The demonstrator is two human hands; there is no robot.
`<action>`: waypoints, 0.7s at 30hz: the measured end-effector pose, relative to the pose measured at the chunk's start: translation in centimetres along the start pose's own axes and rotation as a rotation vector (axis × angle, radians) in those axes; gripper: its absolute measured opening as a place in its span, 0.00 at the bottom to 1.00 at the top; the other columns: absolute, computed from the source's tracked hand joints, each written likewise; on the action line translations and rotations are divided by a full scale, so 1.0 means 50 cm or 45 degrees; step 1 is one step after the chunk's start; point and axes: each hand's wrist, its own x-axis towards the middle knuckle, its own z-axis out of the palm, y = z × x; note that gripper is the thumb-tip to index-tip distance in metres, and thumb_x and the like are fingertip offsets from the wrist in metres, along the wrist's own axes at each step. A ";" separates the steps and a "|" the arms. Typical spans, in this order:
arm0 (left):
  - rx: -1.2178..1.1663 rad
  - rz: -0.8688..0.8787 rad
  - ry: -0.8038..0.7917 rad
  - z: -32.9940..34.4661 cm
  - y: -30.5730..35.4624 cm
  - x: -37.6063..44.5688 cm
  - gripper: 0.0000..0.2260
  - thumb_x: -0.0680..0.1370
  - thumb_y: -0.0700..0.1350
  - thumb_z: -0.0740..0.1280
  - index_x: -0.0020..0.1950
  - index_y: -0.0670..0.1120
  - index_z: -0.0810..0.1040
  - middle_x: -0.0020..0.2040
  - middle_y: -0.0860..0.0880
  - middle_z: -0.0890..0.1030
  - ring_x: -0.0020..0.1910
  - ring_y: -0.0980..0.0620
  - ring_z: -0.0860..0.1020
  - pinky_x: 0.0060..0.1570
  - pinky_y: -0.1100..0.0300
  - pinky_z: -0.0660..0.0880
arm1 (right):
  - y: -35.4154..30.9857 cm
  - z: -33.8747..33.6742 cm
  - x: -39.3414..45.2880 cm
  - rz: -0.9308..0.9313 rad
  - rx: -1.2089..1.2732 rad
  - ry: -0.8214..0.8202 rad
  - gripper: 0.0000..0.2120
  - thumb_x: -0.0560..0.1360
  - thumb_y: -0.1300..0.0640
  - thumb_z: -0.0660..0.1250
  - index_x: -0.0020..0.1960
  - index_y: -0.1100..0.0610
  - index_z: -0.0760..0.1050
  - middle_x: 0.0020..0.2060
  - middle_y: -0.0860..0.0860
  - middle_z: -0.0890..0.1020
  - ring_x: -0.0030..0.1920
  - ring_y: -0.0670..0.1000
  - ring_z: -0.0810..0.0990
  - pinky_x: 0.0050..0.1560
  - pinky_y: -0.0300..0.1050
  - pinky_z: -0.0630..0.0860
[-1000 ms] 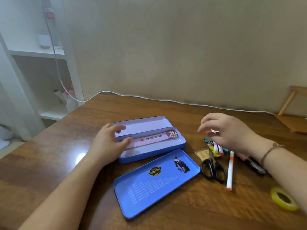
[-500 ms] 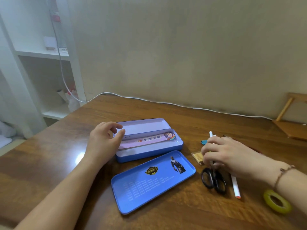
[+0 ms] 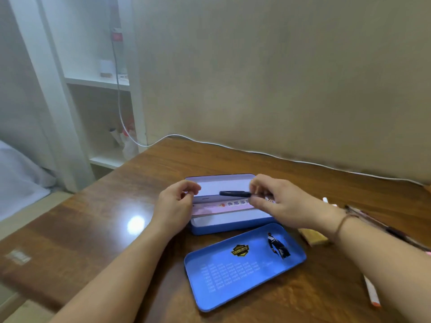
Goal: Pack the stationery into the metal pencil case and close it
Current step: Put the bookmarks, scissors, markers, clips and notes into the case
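Observation:
The blue metal pencil case (image 3: 217,227) lies open in the middle of the wooden table, a pink printed ruler (image 3: 210,209) lying across it. Its loose blue lid (image 3: 242,266) rests upside down in front of it. My right hand (image 3: 282,201) hovers over the case's right end, fingers pinched on a dark pen (image 3: 234,194) held level above the case. My left hand (image 3: 176,201) is at the case's left end, fingers curled near the rim, nothing in it. An orange-tipped white marker (image 3: 372,291) lies at the right, partly hidden by my right forearm.
A tan eraser (image 3: 313,236) sits right of the lid. More pens (image 3: 382,226) lie along the right edge behind my wrist. A white cable (image 3: 303,161) runs along the wall at the table's back. White shelves (image 3: 98,82) stand at the left.
My right hand has left the stationery pile at the right and come over the case with a dark pen in its fingers. The view has swung right to left; the scissors are out of sight.

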 end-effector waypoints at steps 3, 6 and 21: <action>-0.014 -0.015 -0.010 -0.004 -0.002 0.004 0.16 0.77 0.33 0.59 0.45 0.50 0.82 0.43 0.53 0.82 0.42 0.56 0.77 0.36 0.75 0.68 | -0.011 0.038 0.051 -0.027 0.040 -0.078 0.03 0.79 0.57 0.63 0.49 0.48 0.73 0.40 0.44 0.78 0.39 0.43 0.74 0.42 0.38 0.72; -0.008 -0.008 -0.035 -0.004 -0.002 0.004 0.16 0.77 0.34 0.61 0.43 0.53 0.81 0.42 0.54 0.82 0.39 0.56 0.77 0.38 0.70 0.71 | -0.019 0.068 0.076 -0.080 -0.056 -0.168 0.07 0.79 0.62 0.62 0.51 0.52 0.76 0.40 0.39 0.76 0.43 0.43 0.76 0.48 0.39 0.74; 0.307 0.298 -0.306 0.003 -0.006 -0.018 0.13 0.66 0.63 0.64 0.45 0.59 0.79 0.52 0.58 0.75 0.57 0.52 0.67 0.56 0.63 0.63 | -0.009 0.080 0.031 0.021 -0.234 0.324 0.03 0.74 0.51 0.67 0.43 0.48 0.78 0.39 0.44 0.80 0.44 0.46 0.75 0.44 0.45 0.74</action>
